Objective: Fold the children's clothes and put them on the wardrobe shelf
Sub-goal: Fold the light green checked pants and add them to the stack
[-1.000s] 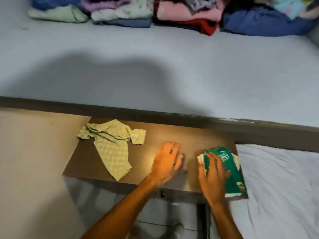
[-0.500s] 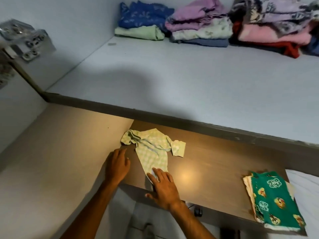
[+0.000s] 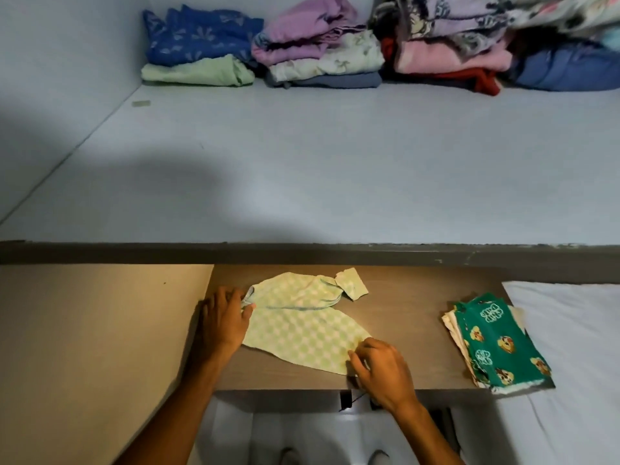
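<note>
A pale wardrobe shelf (image 3: 335,169) carries folded stacks of clothes (image 3: 322,52) along its back. Below, on the brown bench (image 3: 412,330), a green checked garment (image 3: 302,327) lies flat, long axis running upper left to lower right. The left hand (image 3: 223,322) pinches its upper-left end; the right hand (image 3: 382,370) pinches its lower-right hem. A folded green printed garment (image 3: 496,344) lies at the bench's right end.

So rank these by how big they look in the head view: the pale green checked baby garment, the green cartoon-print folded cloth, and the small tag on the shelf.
1. Pale green checked baby garment, largest.
2. Green cartoon-print folded cloth.
3. Small tag on the shelf, far smaller, though farther off.
</note>
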